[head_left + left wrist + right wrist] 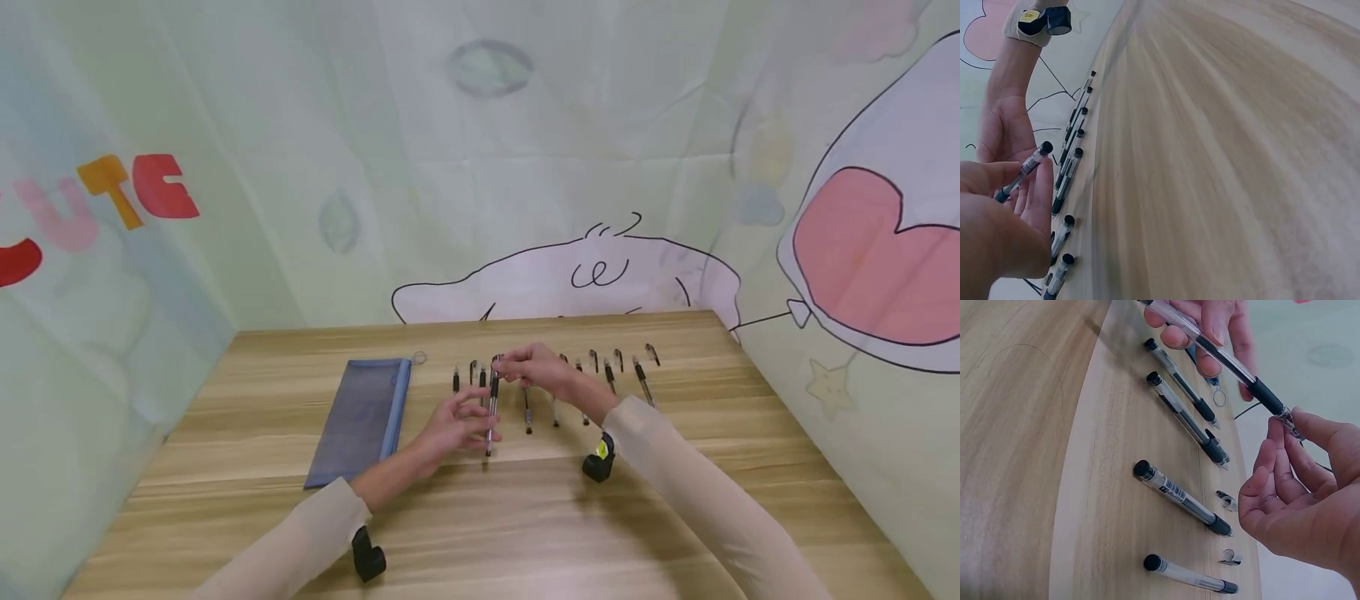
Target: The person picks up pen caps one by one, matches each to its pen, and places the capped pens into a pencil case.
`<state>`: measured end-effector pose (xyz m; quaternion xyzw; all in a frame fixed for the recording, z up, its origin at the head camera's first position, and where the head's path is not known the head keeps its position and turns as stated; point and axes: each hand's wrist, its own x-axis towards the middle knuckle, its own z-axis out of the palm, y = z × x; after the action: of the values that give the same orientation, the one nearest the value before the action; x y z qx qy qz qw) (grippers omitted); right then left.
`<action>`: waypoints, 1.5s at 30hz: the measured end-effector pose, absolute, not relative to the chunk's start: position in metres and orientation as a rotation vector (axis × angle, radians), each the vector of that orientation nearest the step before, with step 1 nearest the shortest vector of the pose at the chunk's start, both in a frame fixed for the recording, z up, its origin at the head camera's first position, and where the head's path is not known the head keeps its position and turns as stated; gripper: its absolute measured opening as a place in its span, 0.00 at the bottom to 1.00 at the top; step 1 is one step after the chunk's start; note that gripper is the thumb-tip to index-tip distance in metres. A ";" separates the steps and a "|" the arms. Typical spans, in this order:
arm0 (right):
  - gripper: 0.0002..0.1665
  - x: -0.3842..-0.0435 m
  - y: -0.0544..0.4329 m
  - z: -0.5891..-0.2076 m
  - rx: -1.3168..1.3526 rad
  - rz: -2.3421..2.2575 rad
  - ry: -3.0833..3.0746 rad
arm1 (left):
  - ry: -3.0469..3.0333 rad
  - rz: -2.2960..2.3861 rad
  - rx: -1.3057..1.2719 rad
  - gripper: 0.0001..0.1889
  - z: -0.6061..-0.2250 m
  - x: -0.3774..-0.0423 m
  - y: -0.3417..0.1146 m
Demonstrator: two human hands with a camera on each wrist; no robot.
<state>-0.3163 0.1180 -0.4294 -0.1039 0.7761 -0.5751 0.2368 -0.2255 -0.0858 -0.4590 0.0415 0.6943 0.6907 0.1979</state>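
A clear-barrelled gel pen (492,404) with a black grip is held above the table between both hands. The left hand (450,427) pinches its barrel between thumb and fingers. At the pen's tip end, the right hand (543,369) pinches a small clear cap (1288,419) between thumb and index finger; the cap is at the tip, but how far it covers it cannot be told. Several uncapped pens lie in a row on the table, among them a pen with a barcode label (1175,492). Loose caps, such as one clear cap (1229,557), lie beyond their tips.
A blue-grey zip pouch (360,417) lies flat left of the pens, with a ring (420,358) at its upper corner. Another loose cap (652,354) lies toward the far right. The wooden table (480,533) ends at a printed curtain (300,167).
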 end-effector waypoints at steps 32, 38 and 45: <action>0.21 -0.301 0.084 -0.403 -0.135 -1.660 2.162 | 2.000 1.870 -0.027 0.24 -0.424 -0.237 -0.114; 0.19 -0.301 0.089 -0.401 -0.128 -1.663 2.122 | 1.922 1.862 0.006 0.25 -0.424 -0.240 -0.118; 0.19 -0.300 0.095 -0.403 -0.167 -1.659 2.045 | 1.844 1.873 0.059 0.26 -0.428 -0.241 -0.118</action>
<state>-0.2999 0.0949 -0.4035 -0.0612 0.7506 -0.6090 0.2488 -0.2408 -0.1176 -0.4279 0.0217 0.6785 0.6891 0.2537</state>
